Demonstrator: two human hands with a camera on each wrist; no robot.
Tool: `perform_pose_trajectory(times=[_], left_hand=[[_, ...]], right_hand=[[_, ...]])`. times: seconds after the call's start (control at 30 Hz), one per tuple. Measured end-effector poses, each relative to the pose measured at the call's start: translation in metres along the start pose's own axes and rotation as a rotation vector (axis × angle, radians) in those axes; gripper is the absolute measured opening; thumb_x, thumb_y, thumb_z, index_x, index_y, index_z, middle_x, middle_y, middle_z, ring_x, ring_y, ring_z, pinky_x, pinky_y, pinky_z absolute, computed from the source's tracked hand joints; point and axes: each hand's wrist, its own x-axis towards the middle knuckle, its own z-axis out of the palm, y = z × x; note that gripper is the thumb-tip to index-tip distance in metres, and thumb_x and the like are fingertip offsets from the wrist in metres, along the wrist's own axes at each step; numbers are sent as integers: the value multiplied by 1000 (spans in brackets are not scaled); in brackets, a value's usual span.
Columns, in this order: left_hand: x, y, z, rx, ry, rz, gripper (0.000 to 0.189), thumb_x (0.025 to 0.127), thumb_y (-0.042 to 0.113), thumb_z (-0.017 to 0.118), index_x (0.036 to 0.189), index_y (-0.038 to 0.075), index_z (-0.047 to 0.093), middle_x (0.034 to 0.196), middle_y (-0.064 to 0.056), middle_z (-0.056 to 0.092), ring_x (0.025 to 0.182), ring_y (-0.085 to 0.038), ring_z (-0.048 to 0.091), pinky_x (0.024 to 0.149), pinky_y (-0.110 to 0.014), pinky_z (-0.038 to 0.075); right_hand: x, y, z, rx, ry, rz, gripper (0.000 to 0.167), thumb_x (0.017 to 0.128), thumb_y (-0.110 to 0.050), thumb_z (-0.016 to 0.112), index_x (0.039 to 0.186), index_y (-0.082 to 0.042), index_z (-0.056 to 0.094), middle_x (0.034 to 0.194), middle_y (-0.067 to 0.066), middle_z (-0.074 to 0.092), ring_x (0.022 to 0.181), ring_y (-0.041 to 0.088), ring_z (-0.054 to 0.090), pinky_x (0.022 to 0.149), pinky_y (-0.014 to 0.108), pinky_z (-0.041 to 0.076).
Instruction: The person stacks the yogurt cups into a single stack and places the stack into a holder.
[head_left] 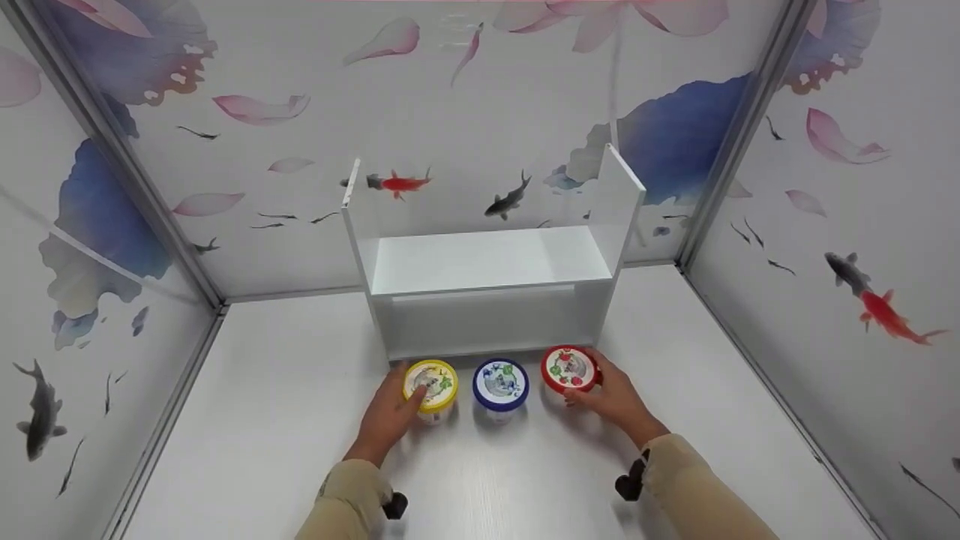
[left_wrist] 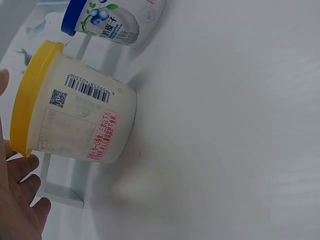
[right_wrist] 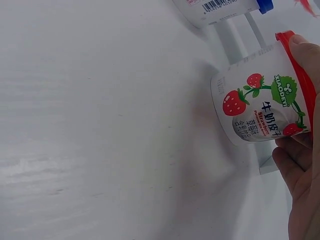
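Three white plastic tubs with printed lids stand in a row. My left hand (head_left: 390, 412) is at the left side of the yellow-lidded tub (head_left: 431, 386); its thumb overlaps the lid in the head view. In the left wrist view its fingers (left_wrist: 30, 185) fan loosely beside the yellow lid (left_wrist: 32, 95), and a gap shows between thumb and lid. My right hand (head_left: 619, 397) grips the red-lidded strawberry tub (right_wrist: 260, 97), thumb on the lid's edge and fingers round its far side. Between both hands stands the blue-lidded tub (head_left: 500, 386), with blueberries printed on its side.
Right behind the tubs stands a white two-level shelf (head_left: 491, 262) with tall side panels, on the white table (head_left: 277, 420). Walls (head_left: 465, 112) printed with fish and petals enclose the table at the back and both sides.
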Motion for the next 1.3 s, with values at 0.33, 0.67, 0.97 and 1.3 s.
perform_pose_trajectory(times=[0.33,0.67,0.97,1.3], left_hand=[[-2,-5,-3,-213,25,-53,52,108,37,46,158,29,35,164,-1,31,153,-28,23,123,-52,19],[-1,-18,1,-231,20,-51,48,108,42,43,155,31,42,161,-2,37,151,-30,27,123,-53,21],[-3,-24,8,-325,-3,-36,49,108,46,42,156,37,38,163,5,34,153,-25,24,124,-50,20],[-6,-23,17,-342,11,-74,50,107,54,39,155,42,36,164,4,31,153,-28,22,123,-53,19]], right_hand=[[1,2,1,3,-3,-11,128,61,-67,87,160,-14,25,154,15,43,139,36,44,111,53,42],[2,3,2,-5,16,-26,119,68,-59,88,159,-13,27,154,16,43,138,36,45,112,51,42],[1,3,4,-9,17,-32,122,65,-64,87,159,-14,28,154,14,43,140,35,45,112,51,41],[1,3,4,-4,27,-23,121,65,-62,88,159,-14,28,153,15,45,138,36,46,111,51,43]])
